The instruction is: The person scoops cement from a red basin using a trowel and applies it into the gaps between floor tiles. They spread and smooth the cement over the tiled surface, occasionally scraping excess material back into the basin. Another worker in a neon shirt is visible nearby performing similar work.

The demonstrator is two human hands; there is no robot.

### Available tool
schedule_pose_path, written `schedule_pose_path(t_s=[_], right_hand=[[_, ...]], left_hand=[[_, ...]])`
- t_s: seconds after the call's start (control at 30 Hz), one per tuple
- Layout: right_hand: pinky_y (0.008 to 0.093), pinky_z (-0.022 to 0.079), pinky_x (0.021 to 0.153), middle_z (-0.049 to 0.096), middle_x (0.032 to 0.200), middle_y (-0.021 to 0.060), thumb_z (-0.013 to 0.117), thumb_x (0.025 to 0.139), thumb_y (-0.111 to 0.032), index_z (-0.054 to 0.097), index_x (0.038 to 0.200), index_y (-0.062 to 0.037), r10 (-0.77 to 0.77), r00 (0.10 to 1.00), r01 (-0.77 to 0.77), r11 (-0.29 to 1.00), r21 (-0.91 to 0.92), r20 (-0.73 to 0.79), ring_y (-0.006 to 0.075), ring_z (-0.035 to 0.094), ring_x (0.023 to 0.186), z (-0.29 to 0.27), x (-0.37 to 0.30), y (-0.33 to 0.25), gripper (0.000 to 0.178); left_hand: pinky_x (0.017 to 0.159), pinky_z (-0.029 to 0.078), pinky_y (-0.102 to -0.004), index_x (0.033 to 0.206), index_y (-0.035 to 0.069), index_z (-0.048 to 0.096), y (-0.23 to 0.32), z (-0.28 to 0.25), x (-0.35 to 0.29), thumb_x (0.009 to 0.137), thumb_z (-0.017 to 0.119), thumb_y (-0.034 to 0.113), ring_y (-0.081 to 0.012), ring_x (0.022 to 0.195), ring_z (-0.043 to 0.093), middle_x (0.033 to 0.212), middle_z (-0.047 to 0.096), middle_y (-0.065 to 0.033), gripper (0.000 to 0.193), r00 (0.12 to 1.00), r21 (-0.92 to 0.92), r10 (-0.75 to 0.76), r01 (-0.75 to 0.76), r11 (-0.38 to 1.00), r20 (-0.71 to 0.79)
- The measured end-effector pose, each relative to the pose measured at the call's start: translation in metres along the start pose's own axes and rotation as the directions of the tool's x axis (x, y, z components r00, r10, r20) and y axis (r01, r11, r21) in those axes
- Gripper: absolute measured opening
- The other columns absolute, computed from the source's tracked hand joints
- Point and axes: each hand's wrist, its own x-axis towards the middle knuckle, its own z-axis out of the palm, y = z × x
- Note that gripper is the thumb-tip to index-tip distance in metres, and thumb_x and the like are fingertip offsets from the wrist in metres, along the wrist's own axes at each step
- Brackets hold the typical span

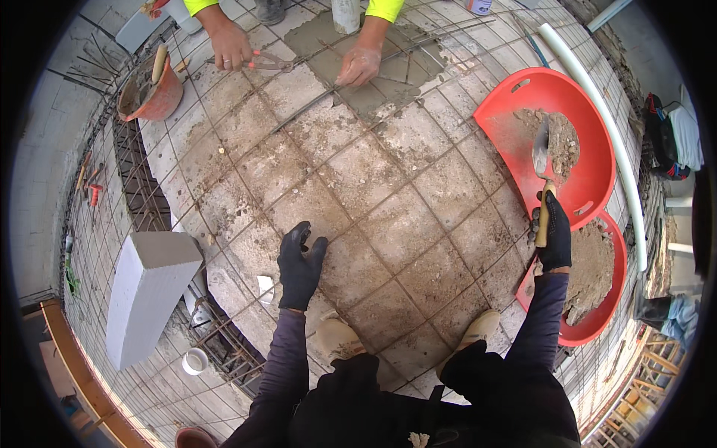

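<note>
My right hand (554, 230), in a black glove, is closed around the wooden handle of a trowel (541, 149). The trowel's metal blade lies over the red scoop-shaped tub (493, 112), beside a heap of grey-brown mortar mix (565, 145). Below it and partly covered, a second red tub (614, 299) holds more of the mix. My left hand (302, 265), gloved in black too, hovers above the rebar mesh (407, 183) with fingers apart and nothing in it. Small rubble and dust lie on the slab (351, 179) under the mesh.
Across from me a co-worker's hands (361, 66) work by a wet mortar patch (314, 41), one holding red-handled pliers (269, 61). An orange bucket (163, 98) stands far left. A white foam block (146, 299) and a white cup (195, 361) are left; a white pipe (597, 104) runs along the right.
</note>
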Motion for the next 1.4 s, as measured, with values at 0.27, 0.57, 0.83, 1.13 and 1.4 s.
schedule_pose_path(t_s=[0.27,0.57,0.83,1.13,1.4], right_hand=[[0.0443,0.058,0.076,0.074,0.101,0.0225,0.077,0.095,-0.03,0.07,0.119,-0.0058,-0.336,0.67,0.737,0.405,-0.54,0.662,0.0409,0.074,0.093,0.095,-0.064,0.045,0.035],[0.0507,0.055,0.069,0.071,0.087,0.0217,0.074,0.096,-0.035,0.063,0.108,-0.0074,-0.214,0.467,0.883,0.17,-0.438,0.858,0.0453,0.07,0.083,0.181,-0.001,0.062,0.032],[0.0496,0.056,0.067,0.072,0.089,0.026,0.074,0.096,-0.035,0.061,0.111,-0.0056,-0.065,0.476,0.843,0.319,-0.433,0.877,0.0465,0.072,0.083,0.205,-0.012,0.11,0.035],[0.0487,0.056,0.071,0.072,0.092,0.026,0.075,0.096,-0.038,0.061,0.113,-0.0044,0.011,0.478,0.793,0.424,-0.437,0.878,0.0463,0.072,0.087,0.201,-0.028,0.116,0.04],[0.0447,0.056,0.079,0.074,0.102,0.0217,0.076,0.095,-0.042,0.067,0.118,-0.0049,0.087,0.47,0.79,0.403,-0.462,0.878,0.0383,0.073,0.092,0.206,-0.01,0.099,0.045]], left_hand=[[0.095,0.055,-0.0455,0.145,0.007,0.055,-0.005,0.032,0.037,0.088,0.079,0.022,-0.0352,0.113,0.067,0.134,0.06,-0.0196,0.064,0.995,0.122,-0.049,0.038,0.992,0.09],[0.094,0.056,-0.0426,0.159,0.002,0.036,0.003,0.05,0.067,0.08,0.084,0.021,-0.035,0.106,0.069,0.13,0.059,-0.0239,0.095,0.943,0.212,-0.263,0.22,0.952,0.204],[0.106,0.051,-0.0408,0.156,-0.004,0.04,-0.01,0.061,0.079,0.077,0.083,0.016,-0.0382,0.124,0.063,0.141,0.058,-0.0271,0.093,0.942,0.083,-0.249,0.235,0.968,0.227],[0.111,0.047,-0.0448,0.15,-0.006,0.047,-0.023,0.078,0.078,0.083,0.068,0.011,-0.0428,0.128,0.059,0.138,0.06,-0.0292,0.071,0.98,0.001,-0.14,0.141,0.99,0.139],[0.105,0.051,-0.0418,0.144,-0.005,0.055,-0.023,0.1,0.071,0.087,0.071,0.017,-0.0386,0.122,0.066,0.131,0.067,-0.0267,0.062,0.933,-0.376,-0.353,0.35,0.858,0.062]])
